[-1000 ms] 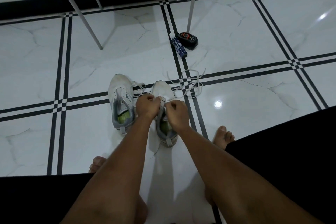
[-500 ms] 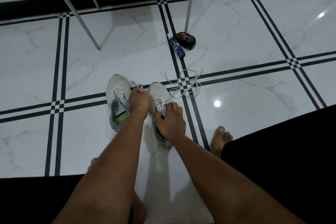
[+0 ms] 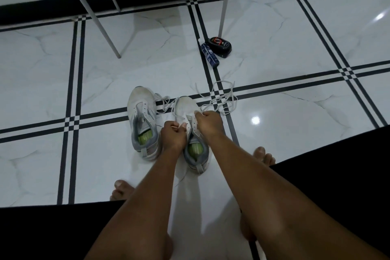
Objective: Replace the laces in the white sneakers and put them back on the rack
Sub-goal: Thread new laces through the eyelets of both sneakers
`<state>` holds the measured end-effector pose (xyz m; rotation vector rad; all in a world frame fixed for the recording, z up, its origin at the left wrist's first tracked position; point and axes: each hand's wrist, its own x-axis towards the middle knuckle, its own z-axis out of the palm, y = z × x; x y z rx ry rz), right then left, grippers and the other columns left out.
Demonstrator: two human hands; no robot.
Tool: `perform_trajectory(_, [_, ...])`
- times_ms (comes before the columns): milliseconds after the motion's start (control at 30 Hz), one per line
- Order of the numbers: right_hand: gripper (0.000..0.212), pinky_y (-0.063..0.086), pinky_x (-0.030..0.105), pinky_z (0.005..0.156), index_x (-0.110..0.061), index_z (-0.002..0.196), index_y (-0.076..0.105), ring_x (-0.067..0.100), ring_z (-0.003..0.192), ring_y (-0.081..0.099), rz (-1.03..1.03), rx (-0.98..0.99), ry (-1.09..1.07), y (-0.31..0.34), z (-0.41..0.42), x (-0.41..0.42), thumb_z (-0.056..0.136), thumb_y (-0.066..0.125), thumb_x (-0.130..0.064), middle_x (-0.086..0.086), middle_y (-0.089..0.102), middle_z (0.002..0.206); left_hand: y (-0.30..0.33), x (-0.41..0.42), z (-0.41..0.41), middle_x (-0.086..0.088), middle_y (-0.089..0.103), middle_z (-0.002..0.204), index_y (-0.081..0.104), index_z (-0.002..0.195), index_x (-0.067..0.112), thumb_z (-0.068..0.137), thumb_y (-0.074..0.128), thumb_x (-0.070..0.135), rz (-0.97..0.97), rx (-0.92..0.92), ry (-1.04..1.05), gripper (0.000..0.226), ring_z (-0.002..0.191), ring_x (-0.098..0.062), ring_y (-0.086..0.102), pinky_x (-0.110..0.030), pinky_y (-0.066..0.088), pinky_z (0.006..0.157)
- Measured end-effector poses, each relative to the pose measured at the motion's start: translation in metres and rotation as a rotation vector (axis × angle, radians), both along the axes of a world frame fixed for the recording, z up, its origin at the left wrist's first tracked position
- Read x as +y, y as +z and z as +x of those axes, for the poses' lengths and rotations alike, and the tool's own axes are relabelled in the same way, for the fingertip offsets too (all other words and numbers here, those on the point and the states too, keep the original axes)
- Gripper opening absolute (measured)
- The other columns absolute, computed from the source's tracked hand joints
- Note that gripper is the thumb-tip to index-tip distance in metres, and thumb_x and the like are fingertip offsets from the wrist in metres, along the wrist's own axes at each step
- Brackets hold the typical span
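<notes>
Two white sneakers with grey heels and green insoles stand side by side on the tiled floor, toes pointing away from me. The left sneaker (image 3: pixel 141 118) has no hand on it. Over the right sneaker (image 3: pixel 188 110), my left hand (image 3: pixel 173 136) pinches a lace end at the eyelets. My right hand (image 3: pixel 209 122) pinches the lace on the shoe's right side. A loose white lace (image 3: pixel 219 99) lies tangled on the floor just right of the toe. More lace (image 3: pixel 162 101) loops between the two toes.
The rack (image 3: pixel 101 17) stands on thin grey metal legs at the back. A black shoe-polish container (image 3: pixel 220 46) and a blue tube (image 3: pixel 210 55) lie by its right leg. My bare feet (image 3: pixel 263 156) and black-clad knees frame the shoes.
My right hand moved from the shoe's tongue forward to its right side near the toe. My left hand shifted back and to the right onto the right sneaker's eyelets.
</notes>
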<state>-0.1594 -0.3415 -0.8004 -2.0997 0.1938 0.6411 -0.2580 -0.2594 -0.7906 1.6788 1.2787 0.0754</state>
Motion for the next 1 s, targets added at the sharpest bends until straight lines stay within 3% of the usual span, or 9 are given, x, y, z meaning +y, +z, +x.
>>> perform_trajectory(67, [0.028,0.055,0.033,0.069,-0.014,0.072,0.075,0.024,0.076,0.069,-0.049,-0.042,0.021,0.002,0.006,-0.003,0.093,0.069,-0.03,0.001,0.073,0.073,0.0,0.001,0.001,-0.009,0.07,0.108,0.06,0.115,0.01,0.096,0.073,0.036,0.012,0.025,-0.012,0.035,0.088,-0.02,0.06,-0.02,0.039,0.067])
perform_trajectory(167, [0.017,0.06,0.035,0.073,-0.008,0.081,0.081,0.025,0.078,0.074,-0.013,-0.102,0.091,0.012,0.022,-0.006,0.087,0.07,-0.02,0.007,0.078,0.081,-0.004,0.005,0.002,-0.008,0.069,0.115,0.057,0.119,0.013,0.094,0.074,0.042,0.007,0.082,-0.006,0.042,0.097,-0.025,0.061,-0.026,0.039,0.08])
perform_trajectory(300, [0.004,0.06,0.036,0.084,-0.01,0.094,0.079,0.016,0.084,0.071,0.456,0.206,-0.054,0.052,0.058,-0.011,0.091,0.076,-0.01,0.006,0.077,0.091,-0.004,0.005,0.001,-0.01,0.068,0.121,0.058,0.12,0.012,0.093,0.075,0.044,-0.029,0.105,0.017,0.046,0.105,-0.027,0.062,-0.027,0.04,0.084])
perform_trajectory(433, [0.008,0.056,0.023,0.071,-0.009,0.102,0.074,0.011,0.076,0.068,0.839,0.334,-0.431,0.068,0.087,-0.031,0.095,0.074,-0.011,0.004,0.073,0.083,0.002,0.002,0.006,-0.011,0.066,0.124,0.058,0.123,0.011,0.094,0.074,0.043,-0.015,0.141,-0.011,0.046,0.11,-0.03,0.062,-0.026,0.037,0.08])
perform_trajectory(500, [0.019,0.056,0.023,0.065,-0.01,0.105,0.074,0.013,0.073,0.067,0.76,0.359,-0.524,0.052,0.079,-0.038,0.087,0.075,-0.014,0.004,0.072,0.083,0.004,-0.001,0.007,-0.011,0.066,0.125,0.059,0.123,0.011,0.093,0.075,0.043,-0.015,0.143,-0.018,0.047,0.114,-0.031,0.062,-0.026,0.038,0.08])
perform_trajectory(667, [0.044,0.057,0.035,0.067,-0.008,0.08,0.071,0.017,0.064,0.062,0.142,0.228,-0.163,0.016,0.019,-0.026,0.088,0.083,-0.05,0.003,0.068,0.074,0.002,0.001,0.007,-0.01,0.067,0.123,0.06,0.121,0.012,0.091,0.078,0.042,-0.032,0.133,0.002,0.046,0.099,-0.024,0.058,-0.026,0.039,0.08])
perform_trajectory(800, [0.026,0.058,0.036,0.076,-0.009,0.075,0.078,0.021,0.076,0.071,-0.041,-0.157,0.105,0.013,0.011,-0.017,0.093,0.072,-0.027,0.002,0.075,0.073,0.005,0.0,0.007,-0.009,0.068,0.12,0.06,0.12,0.011,0.092,0.077,0.041,-0.027,0.144,0.0,0.045,0.101,-0.025,0.06,-0.025,0.037,0.078])
perform_trajectory(900, [0.012,0.055,0.029,0.076,-0.004,0.082,0.08,0.015,0.081,0.07,0.07,-0.041,0.19,0.031,0.034,-0.014,0.089,0.073,-0.01,0.011,0.079,0.092,0.008,0.0,0.006,-0.01,0.068,0.121,0.059,0.12,0.011,0.093,0.076,0.041,-0.01,0.153,-0.023,0.044,0.107,-0.028,0.063,-0.025,0.036,0.077])
perform_trajectory(1000, [0.013,0.06,0.033,0.082,-0.004,0.094,0.078,0.018,0.094,0.072,0.506,0.282,0.033,0.056,0.062,-0.02,0.091,0.07,0.005,0.011,0.078,0.105,0.01,0.0,0.005,-0.012,0.067,0.123,0.059,0.121,0.011,0.093,0.076,0.041,-0.01,0.16,-0.03,0.045,0.112,-0.03,0.063,-0.025,0.036,0.077])
